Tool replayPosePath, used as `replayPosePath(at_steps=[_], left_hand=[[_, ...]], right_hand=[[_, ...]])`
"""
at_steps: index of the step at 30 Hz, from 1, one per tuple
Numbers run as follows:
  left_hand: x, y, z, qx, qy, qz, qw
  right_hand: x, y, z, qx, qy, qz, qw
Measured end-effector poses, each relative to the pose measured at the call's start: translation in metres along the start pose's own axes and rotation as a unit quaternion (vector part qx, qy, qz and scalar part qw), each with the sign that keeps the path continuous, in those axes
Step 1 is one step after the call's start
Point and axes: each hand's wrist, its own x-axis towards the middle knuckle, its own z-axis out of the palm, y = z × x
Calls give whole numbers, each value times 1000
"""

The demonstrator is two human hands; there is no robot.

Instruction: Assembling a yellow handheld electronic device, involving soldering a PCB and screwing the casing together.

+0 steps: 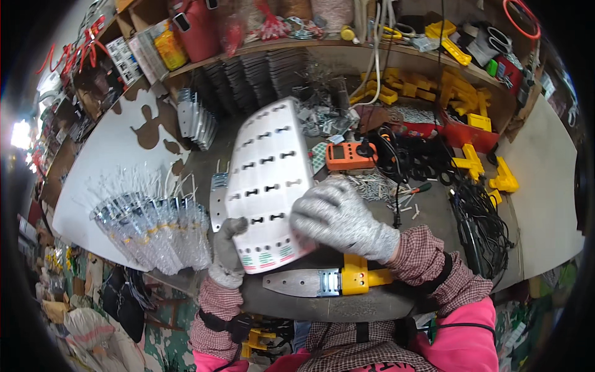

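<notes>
A white sticker sheet [268,180] with rows of black dumbbell-shaped marks and red and green print at its lower end is held tilted up over the table. My left hand [228,251], in a grey glove, grips its lower left edge with the thumb on the front. At the right edge, my gloved right hand [338,217] is closed with its fingers bent against the sheet; its fingertips are partly hidden. Just below the sheet lies a grey pointed metal blade [297,283] with a yellow plastic handle [355,276]. Partly behind the sheet is another grey metal piece [218,208].
Bundles of bubble-wrapped metal pieces [155,232] stand at the left. Beyond my right hand are an orange multimeter [350,155], loose screws [378,189], a screwdriver [416,191] and black cables [480,229]. Yellow plastic handles [469,162] lie farther right; stacked dark blades [251,77] line the back.
</notes>
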Motion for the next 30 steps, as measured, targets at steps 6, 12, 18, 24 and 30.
replayPosePath(at_steps=[6, 12, 18, 24, 30], left_hand=[[33, 39, -33, 627, 307, 61, 713], [-1, -17, 0, 883, 199, 207, 371], [-21, -81, 17, 799, -261, -16, 542], [-30, -91, 8, 795, -245, 22, 554], [-29, -89, 7, 776, -238, 26, 583]], right_hand=[[-11, -46, -73, 114, -169, 85, 975], [-98, -55, -107, 177, 4, 544, 820], [-103, -92, -65, 346, 5, 716, 606], [-95, -100, -41, 337, -21, 715, 613], [-90, -102, -39, 294, -76, 690, 657]])
